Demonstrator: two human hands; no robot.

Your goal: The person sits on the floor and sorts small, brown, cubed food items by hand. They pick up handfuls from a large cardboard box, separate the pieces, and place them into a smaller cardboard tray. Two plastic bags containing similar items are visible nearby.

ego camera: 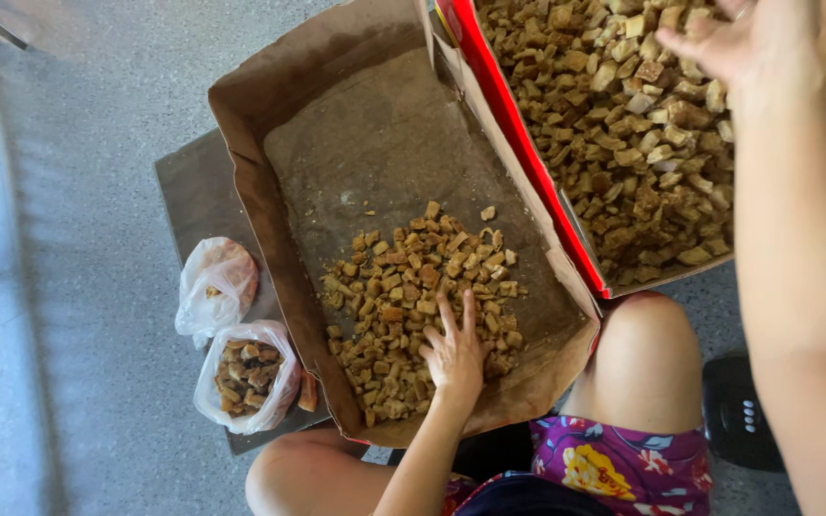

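brown boxes (pixel 279 105), two; plastic bags (pixel 246 377), two; left hand (pixel 453 355) spread on chunks (pixel 403 287).

Small brown dried cubes (pixel 413 287) heaped loose on brown paper lining open cardboard box (pixel 270 124); second, fuller heap of cubes (pixel 614 115) fills red-edged box (pixel 518 143) alongside.
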